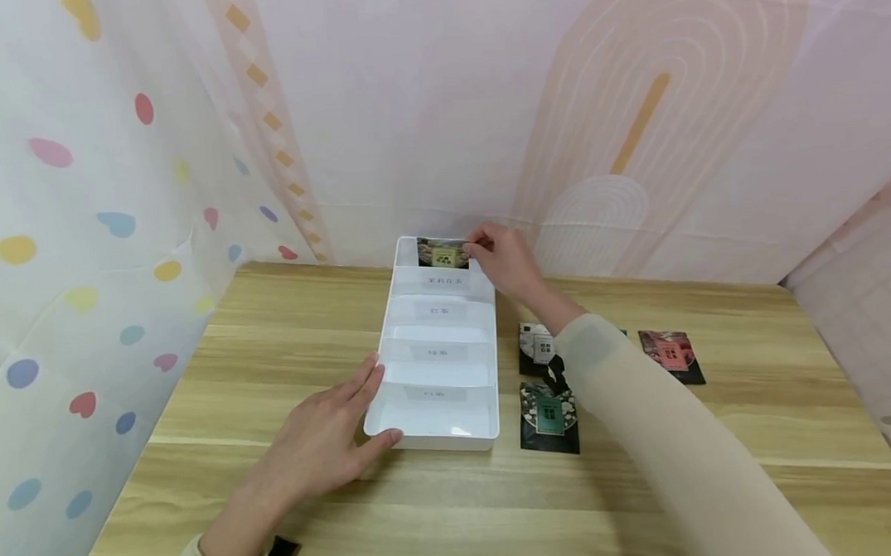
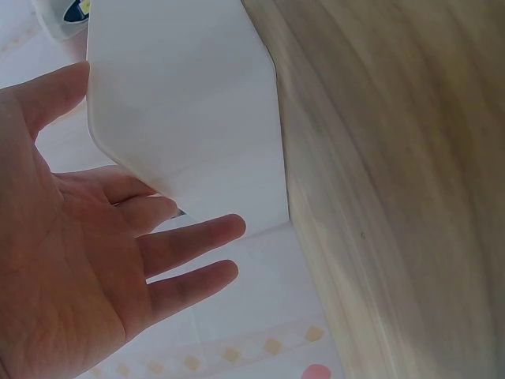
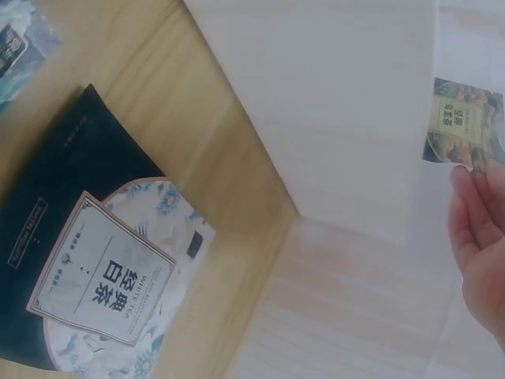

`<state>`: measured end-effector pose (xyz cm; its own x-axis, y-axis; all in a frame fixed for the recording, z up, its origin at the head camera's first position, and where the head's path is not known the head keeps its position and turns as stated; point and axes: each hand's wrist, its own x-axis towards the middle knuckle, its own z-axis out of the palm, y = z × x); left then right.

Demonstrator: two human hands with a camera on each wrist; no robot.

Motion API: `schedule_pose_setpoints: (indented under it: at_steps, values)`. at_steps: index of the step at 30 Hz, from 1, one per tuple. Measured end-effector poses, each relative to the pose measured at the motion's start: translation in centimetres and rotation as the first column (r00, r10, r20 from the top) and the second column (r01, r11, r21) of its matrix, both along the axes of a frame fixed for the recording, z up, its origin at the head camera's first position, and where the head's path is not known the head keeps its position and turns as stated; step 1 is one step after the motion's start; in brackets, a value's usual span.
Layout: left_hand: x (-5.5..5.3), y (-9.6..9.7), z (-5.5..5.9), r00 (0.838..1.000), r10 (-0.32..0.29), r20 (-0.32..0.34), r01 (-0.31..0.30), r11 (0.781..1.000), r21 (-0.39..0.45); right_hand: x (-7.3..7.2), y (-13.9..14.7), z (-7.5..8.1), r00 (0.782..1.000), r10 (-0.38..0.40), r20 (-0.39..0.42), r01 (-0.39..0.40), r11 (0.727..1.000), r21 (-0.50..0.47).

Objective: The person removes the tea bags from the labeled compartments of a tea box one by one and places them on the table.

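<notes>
A white divided box (image 1: 447, 445) with labelled dividers stands on the wooden table. At its far end a tea sachet (image 1: 443, 254) with a yellow-green label sits in the last compartment, its lower part hidden behind the divider. My right hand (image 1: 506, 259) pinches that sachet by its right edge between thumb and fingers; in the right wrist view the sachet (image 3: 465, 126) shows over the box wall. My left hand (image 1: 325, 437) rests at the box's near left corner, thumb on the near rim and fingertips along the left side. Those fingers (image 2: 193, 246) are extended and spread.
Right of the box lie a white-labelled tea sachet (image 1: 540, 346), a green-labelled one (image 1: 549, 418) and a red-labelled one (image 1: 671, 354). Another is mostly hidden under the right sleeve (image 1: 645, 410). Patterned curtains (image 1: 423, 113) hang behind the table (image 1: 269, 335) and at its left.
</notes>
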<state>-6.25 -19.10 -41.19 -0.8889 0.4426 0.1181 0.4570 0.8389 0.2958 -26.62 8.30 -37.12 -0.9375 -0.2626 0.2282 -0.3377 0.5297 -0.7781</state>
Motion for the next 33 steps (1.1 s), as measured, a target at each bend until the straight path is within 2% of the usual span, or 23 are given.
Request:
schedule_pose_setpoints:
  at_steps: [8,15,20,27,33]
  values:
    - [-0.3,0.2,-0.2,1.000,-0.002,0.007,0.002,1.000,-0.002,0.0,0.9,0.5,0.999,-0.019,-0.041,0.015,0.995,-0.098]
    - [-0.4,0.3,-0.3,1.000,0.003,-0.001,-0.003,1.000,-0.010,0.2,1.5,1.4,0.998,-0.049,-0.050,0.041,0.988,-0.148]
    - [-0.5,0.3,-0.3,1.000,0.003,-0.004,-0.003,1.000,-0.004,0.5,2.1,2.0,0.997,-0.050,-0.056,0.040,0.986,-0.164]
    - [-0.6,0.3,-0.3,1.000,0.005,0.002,-0.005,1.000,0.003,1.4,3.1,2.8,0.988,-0.045,-0.144,0.022,0.987,-0.157]
    - [-0.7,0.3,-0.4,1.000,0.003,0.002,-0.003,1.000,0.008,2.1,4.3,3.3,0.981,-0.062,-0.185,0.031,0.986,-0.165]
